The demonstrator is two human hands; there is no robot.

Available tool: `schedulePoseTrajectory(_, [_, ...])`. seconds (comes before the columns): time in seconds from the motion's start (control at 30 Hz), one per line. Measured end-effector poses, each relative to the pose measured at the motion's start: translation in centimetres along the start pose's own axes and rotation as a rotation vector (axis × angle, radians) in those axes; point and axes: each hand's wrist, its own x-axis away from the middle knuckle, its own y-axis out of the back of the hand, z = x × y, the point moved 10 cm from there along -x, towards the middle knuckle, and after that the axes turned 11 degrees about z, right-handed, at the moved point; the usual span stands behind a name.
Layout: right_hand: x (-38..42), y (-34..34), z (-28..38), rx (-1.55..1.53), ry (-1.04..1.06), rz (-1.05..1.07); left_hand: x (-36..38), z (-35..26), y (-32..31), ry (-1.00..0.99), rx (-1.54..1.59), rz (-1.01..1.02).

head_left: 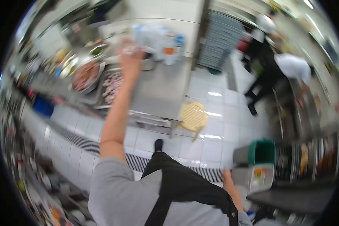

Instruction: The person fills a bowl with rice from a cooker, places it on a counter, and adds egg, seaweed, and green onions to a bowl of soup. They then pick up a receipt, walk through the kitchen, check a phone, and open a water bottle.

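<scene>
My left arm stretches forward over a steel table (pixel 156 88). My left hand (pixel 131 52) is smeared by motion at the back of the table, with a whitish patch at its fingers; I cannot tell whether it holds anything. Right beside it stands a small metal pot (pixel 149 63). White bottles, one with an orange label (pixel 169 50), are grouped just right of the pot. Under my left forearm lies a metal tray (pixel 100 94) of pale pink chopped pieces. My right hand (pixel 226 174) hangs low by my side near a grey bin (pixel 242 155), its fingers blurred.
Left of the tray sits a bowl (pixel 98 81) of reddish meat. A yellow plastic stool (pixel 194 116) stands at the table's right end. A floor drain grating (pixel 139 162) crosses before me. Two people in white tops (pixel 290 67) work at the right, near stacked grey trays (pixel 219 41).
</scene>
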Motion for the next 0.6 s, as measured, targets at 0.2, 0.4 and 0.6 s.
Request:
schedulePoseTrajectory(0.2, [4.6, -6.5, -2.4, -0.564, -0.662, 0.386, 9.7, 20.9, -1.7, 0.474, 0.322, 0.021])
schedulePoseTrajectory(0.4, [1.9, -9.8, 5.3, -0.532, -0.648, 0.478, 20.5, 34.7, -6.5, 1.061, 0.465, 0.045])
schedulePoseTrajectory(0.6, [-10.2, -8.7, 15.3, -0.251, -0.296, 0.332, 13.0, 37.2, -16.0, 0.920, 0.559, 0.245])
